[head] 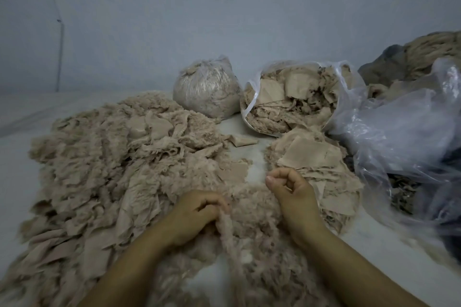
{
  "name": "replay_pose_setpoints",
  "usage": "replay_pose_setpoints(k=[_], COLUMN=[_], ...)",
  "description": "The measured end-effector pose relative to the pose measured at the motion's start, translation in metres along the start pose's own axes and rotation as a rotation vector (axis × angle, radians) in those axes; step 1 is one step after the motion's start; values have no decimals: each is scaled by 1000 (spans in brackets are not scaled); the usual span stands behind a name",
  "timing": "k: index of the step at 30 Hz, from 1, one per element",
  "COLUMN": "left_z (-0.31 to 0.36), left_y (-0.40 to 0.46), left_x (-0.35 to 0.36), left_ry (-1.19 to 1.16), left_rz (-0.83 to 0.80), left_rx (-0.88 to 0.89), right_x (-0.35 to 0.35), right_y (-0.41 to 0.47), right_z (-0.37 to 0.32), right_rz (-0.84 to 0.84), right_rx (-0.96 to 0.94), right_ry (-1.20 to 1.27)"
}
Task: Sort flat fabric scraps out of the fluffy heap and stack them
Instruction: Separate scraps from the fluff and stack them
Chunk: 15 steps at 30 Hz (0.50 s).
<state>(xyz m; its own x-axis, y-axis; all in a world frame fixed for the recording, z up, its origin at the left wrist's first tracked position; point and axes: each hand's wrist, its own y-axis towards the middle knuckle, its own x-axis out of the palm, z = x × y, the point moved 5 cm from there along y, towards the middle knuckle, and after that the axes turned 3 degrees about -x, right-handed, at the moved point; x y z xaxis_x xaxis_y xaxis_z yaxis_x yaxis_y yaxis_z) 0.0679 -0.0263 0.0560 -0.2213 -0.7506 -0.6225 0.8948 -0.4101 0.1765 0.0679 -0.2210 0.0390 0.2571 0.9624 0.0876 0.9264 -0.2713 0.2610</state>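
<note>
step: picking through fluffy heap [104, 157], centre-left of frame | left hand [197, 217] curled round a fluffy strip [229, 229] | right hand [289, 187] fisted, seemingly empty | scrap stack [316, 169] centre-right | next: likely drop fluff, pinch a flat piece

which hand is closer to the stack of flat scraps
Right. The right hand hangs at the near left edge of the stack of flat scraps; the left hand grips a fluffy strip further left.

Textile sorting room: beige fabric heap [104, 157], stuffed plastic bags [291, 97], bare wall [174, 20]
</note>
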Motion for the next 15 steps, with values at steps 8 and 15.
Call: replay_pose_setpoints(k=[8, 15], left_z=[5, -19], left_y=[13, 17], left_x=[26, 13], left_ry=[590, 531], left_rz=[110, 206], left_rx=[242, 105], right_x=[14, -1], right_y=[-12, -3], right_z=[-12, -17], right_rz=[-178, 41], right_rx=[-91, -102], right_ry=[109, 223])
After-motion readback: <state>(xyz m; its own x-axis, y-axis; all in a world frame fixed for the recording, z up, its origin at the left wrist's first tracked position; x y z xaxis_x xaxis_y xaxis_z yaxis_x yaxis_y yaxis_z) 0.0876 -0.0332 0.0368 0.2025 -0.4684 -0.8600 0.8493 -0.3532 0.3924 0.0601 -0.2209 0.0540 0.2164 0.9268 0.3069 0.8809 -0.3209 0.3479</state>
